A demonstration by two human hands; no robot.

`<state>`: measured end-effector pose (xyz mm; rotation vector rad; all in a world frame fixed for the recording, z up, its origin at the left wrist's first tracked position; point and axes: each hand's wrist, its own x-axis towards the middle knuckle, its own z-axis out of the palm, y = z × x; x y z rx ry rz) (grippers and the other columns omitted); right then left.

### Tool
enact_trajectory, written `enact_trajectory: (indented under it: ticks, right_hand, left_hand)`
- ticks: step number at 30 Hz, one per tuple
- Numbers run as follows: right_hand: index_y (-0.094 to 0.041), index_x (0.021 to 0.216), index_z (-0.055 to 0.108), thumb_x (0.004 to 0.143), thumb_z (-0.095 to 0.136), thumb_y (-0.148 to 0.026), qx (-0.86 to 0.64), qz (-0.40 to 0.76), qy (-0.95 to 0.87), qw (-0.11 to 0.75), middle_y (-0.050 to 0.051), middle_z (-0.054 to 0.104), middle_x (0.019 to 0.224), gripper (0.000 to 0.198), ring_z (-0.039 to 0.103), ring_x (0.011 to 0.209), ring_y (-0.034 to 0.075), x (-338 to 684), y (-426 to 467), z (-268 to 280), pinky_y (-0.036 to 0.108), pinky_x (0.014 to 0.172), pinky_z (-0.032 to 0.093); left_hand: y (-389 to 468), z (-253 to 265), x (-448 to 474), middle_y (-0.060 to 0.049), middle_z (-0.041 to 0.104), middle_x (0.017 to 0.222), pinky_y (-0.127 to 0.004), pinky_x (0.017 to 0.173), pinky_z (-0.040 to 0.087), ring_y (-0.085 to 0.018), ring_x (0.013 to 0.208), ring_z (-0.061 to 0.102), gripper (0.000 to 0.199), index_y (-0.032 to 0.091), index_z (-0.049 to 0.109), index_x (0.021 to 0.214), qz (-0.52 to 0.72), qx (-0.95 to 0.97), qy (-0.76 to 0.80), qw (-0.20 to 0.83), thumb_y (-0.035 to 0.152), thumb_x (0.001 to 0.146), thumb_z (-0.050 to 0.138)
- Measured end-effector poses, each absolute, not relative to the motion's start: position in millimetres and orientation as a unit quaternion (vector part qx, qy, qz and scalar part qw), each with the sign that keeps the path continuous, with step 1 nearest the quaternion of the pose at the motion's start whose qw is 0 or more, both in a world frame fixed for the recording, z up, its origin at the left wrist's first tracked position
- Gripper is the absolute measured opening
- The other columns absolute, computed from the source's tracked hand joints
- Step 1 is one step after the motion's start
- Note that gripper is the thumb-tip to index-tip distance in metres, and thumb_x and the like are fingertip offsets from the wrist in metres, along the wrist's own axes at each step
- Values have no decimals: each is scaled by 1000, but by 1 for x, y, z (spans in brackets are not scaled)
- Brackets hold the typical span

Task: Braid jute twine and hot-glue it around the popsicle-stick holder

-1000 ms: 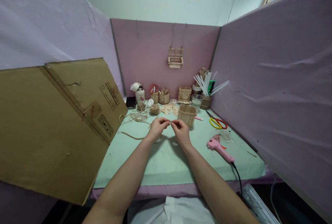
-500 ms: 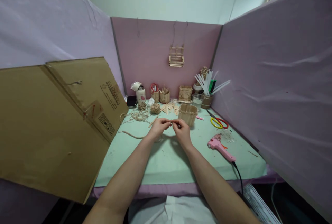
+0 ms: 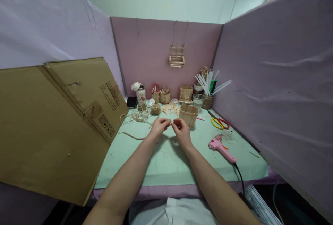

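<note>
My left hand (image 3: 160,127) is closed in a pinch above the middle of the table. Close by on its right, my right hand (image 3: 181,128) pinches too, and the fingertips of both almost meet. Between them shows a small tan bit that looks like the end of twine; its details are too small to tell. A twine cord (image 3: 132,136) lies on the table at the left and passes out of sight behind my left wrist. Just beyond my right hand stands a wooden-slat cup (image 3: 189,114), upright.
Scissors (image 3: 219,122) and a pink glue gun (image 3: 221,150) with a black cable lie at the right. Farther back are twine balls (image 3: 155,109), flat wooden sticks (image 3: 170,108), a clear cup (image 3: 198,101) and a holder of white glue sticks (image 3: 207,101). A cardboard sheet (image 3: 62,127) leans at left.
The fingertips have shifted slightly, and the right fingers have opened a small gap from the left ones. Everything on the table stays in place.
</note>
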<state>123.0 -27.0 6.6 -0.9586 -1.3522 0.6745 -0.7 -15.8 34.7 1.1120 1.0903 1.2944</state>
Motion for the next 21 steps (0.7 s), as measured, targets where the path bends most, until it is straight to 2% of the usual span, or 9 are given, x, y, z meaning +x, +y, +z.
enact_trajectory:
  ticks: [4,11,17,21]
  right_hand:
    - [-19,77,65,78,61,-38,-416,289,-608,611,4,66,73,20,58,67,18,124,-28,8,30,64,46]
    - [-19,81,66,81,56,-37,-425,255,-619,609,6,66,81,20,58,74,19,128,-25,7,32,70,47]
    - [-21,76,65,82,55,-29,-419,231,-644,597,5,62,81,14,57,80,21,130,-25,7,34,76,46]
    - [-22,74,64,82,54,-27,-415,237,-654,586,4,62,79,14,57,78,20,129,-25,7,33,75,46]
  left_hand:
    - [-17,37,-2,-1,59,63,-20,53,34,-8,58,48,24,14,65,67,556,424,432,570,31,55,77]
    - [-16,39,-7,-2,60,65,-19,53,35,-7,56,47,23,14,65,68,528,413,414,616,27,56,78]
    - [-10,29,-12,-1,59,56,-23,51,31,-10,53,43,18,15,67,63,469,574,464,485,32,59,73]
    - [-10,26,-13,-2,60,56,-25,54,34,-11,55,47,22,15,67,61,439,611,456,475,36,61,71]
